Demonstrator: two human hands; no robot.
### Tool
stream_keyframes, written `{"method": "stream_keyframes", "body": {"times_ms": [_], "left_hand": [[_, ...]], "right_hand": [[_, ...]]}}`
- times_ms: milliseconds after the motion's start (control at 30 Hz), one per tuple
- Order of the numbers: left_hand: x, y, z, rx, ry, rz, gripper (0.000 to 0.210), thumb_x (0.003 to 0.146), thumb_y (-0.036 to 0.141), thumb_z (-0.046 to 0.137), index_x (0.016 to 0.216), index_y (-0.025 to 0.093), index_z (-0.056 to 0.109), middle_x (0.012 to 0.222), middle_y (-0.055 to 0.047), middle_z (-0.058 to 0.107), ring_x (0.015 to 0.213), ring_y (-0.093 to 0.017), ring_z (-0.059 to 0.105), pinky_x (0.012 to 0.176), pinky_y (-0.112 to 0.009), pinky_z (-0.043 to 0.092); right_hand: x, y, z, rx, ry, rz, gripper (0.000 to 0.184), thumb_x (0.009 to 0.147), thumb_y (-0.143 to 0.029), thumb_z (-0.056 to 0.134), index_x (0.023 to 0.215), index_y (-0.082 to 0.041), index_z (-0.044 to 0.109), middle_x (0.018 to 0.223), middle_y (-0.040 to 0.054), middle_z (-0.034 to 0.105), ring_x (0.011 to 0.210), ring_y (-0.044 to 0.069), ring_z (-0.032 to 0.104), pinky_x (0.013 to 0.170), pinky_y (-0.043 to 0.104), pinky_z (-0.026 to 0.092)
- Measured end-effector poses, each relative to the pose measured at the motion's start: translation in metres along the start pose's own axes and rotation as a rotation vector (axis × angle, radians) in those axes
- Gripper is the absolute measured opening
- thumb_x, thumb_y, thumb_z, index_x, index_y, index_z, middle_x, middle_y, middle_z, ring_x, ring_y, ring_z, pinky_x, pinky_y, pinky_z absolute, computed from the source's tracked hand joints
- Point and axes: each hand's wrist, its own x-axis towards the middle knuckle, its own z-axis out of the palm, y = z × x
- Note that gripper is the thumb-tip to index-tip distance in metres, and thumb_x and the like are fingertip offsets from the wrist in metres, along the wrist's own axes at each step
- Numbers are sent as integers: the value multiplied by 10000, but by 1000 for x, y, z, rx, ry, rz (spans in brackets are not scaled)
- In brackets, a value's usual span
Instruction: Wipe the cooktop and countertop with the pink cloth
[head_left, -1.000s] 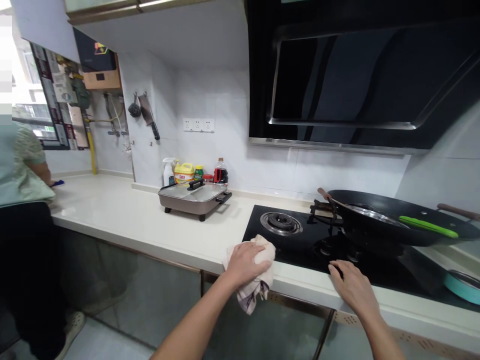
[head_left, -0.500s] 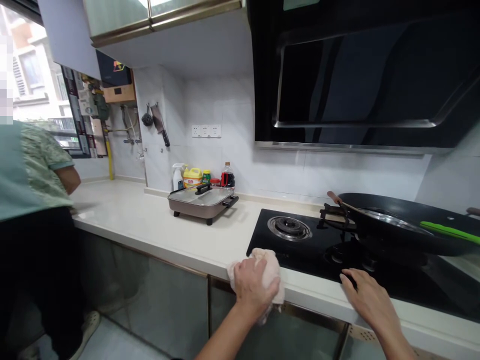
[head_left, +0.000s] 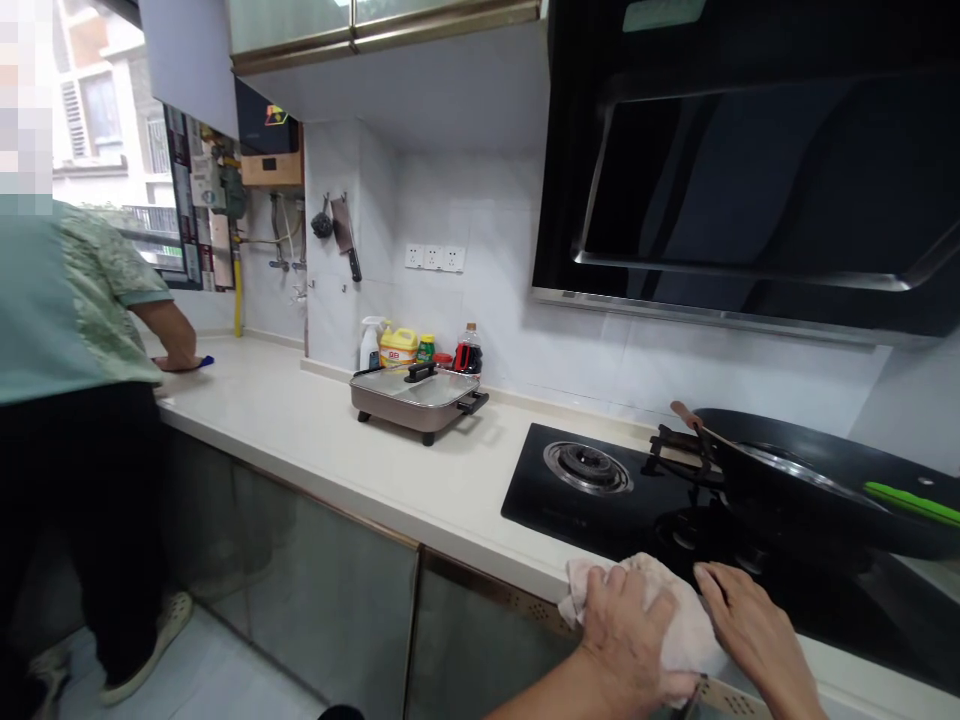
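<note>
My left hand (head_left: 624, 622) is closed on a pale, crumpled cloth (head_left: 686, 630), pressing it against the front edge of the white counter (head_left: 442, 510) by the stove. Right beside the cloth, my right hand (head_left: 754, 625) lies on the front edge of the black gas stove (head_left: 525, 490), fingers stretched out. Whether its thumb touches the cloth I cannot tell. Behind it a large black wok (head_left: 802, 510) sits over the right burner, with a wooden-handled pan lid or smaller pan and a bright green handle (head_left: 911, 500) in it.
An electric pan (head_left: 409, 400) with a glass lid stands left of the stove, bottles (head_left: 397, 345) behind it. A range hood (head_left: 735, 200) hangs above. A cleaver (head_left: 345, 240) hangs on the wall. At the left, another person (head_left: 97, 300) wipes the counter with a blue cloth (head_left: 206, 361).
My left hand has slid the cloth rightward along the counter edge, close to my right hand. The view has turned slightly left. The other person's hand and blue cloth have come into sight.
</note>
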Motion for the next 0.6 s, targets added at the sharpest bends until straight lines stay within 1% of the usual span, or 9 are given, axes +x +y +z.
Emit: {"method": "stream_keyframes", "body": {"times_ms": [133, 200, 267, 333, 400, 500, 600], "left_hand": [[-5, -15, -14, 29, 6, 42, 903, 653, 778, 787, 1392, 302, 582, 1219, -145, 693, 969, -335, 606, 829, -510, 443], [-11, -29, -25, 28, 28, 17, 896, 636, 750, 814, 1387, 316, 590, 1227, -138, 697, 953, -325, 603, 828, -500, 438], [-20, -47, -42, 26, 49, -23, 886, 620, 718, 836, 1380, 326, 602, 1220, -132, 702, 950, -322, 602, 840, -497, 434], [-31, -69, -63, 42, 67, -65, 865, 616, 685, 839, 1367, 317, 617, 1206, -127, 705, 968, -327, 606, 870, -504, 432], [-42, -95, -89, 69, 87, -104, 818, 642, 647, 818, 1357, 295, 632, 1196, -125, 706, 1002, -332, 613, 915, -514, 428], [-59, -138, -131, 120, 109, -176, 722, 686, 577, 788, 1325, 269, 656, 1168, -122, 715, 1034, -329, 619, 972, -513, 422], [-75, -183, -170, 175, 113, -229, 633, 700, 556, 756, 1255, 258, 689, 1125, -119, 720, 1031, -328, 627, 998, -512, 429]], "right_hand": [[1, -2, -2, -18, -4, 20, 606, 951, -646, 317, 1183, -269, 731, 1335, 91, 707, 1224, 335, 647, 1075, 523, 473], [2, -1, -2, -28, -5, 13, 595, 945, -637, 329, 1177, -269, 736, 1327, 95, 711, 1209, 338, 655, 1055, 528, 484], [2, 0, -1, -38, 0, 2, 583, 945, -623, 338, 1178, -265, 735, 1325, 99, 711, 1204, 340, 656, 1040, 527, 491], [2, 1, 1, -43, 8, -2, 582, 946, -619, 343, 1182, -258, 733, 1329, 102, 707, 1211, 343, 652, 1035, 525, 494], [2, 3, 3, -45, 13, -2, 594, 946, -623, 340, 1189, -249, 732, 1335, 105, 702, 1226, 345, 643, 1044, 526, 489], [3, 5, 5, -43, 9, 6, 616, 946, -633, 324, 1194, -244, 733, 1342, 104, 697, 1246, 344, 635, 1061, 526, 479], [4, 8, 8, -40, -4, 13, 617, 949, -638, 318, 1199, -256, 734, 1352, 95, 694, 1252, 339, 637, 1061, 522, 480]]}}
